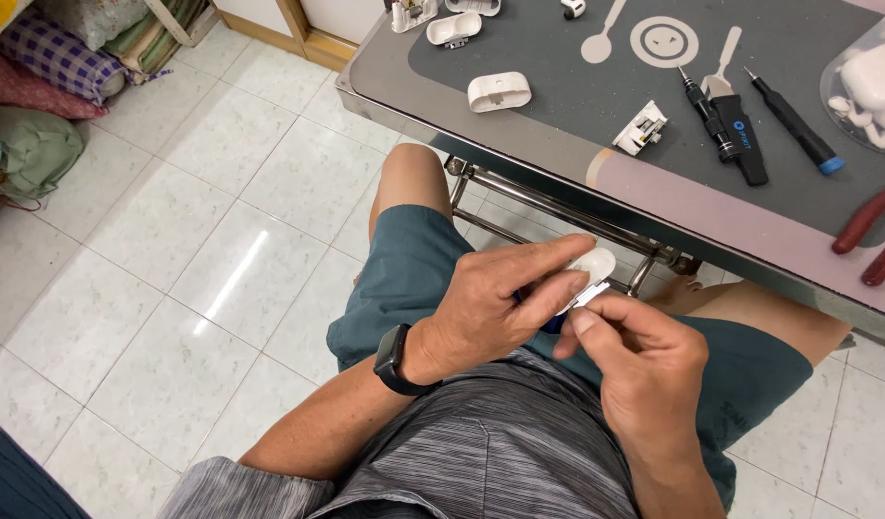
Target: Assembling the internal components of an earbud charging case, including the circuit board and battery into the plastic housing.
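Observation:
My left hand [495, 308], with a black watch on the wrist, is closed around a small white plastic case [596, 263] held over my lap. My right hand [644, 360] pinches a thin metal tool [588, 295] with a blue end against the case's lower edge. Most of the case is hidden by my fingers. Both hands are below the table's front edge, above my teal shorts.
On the grey work mat [558, 72] lie a white case shell [499, 91], a small white inner part [640, 129], black screwdrivers [711, 120], a blue-tipped tool [793, 123], red-handled pliers [870, 226] and a bag of white parts [875, 86]. A white tiled floor lies left.

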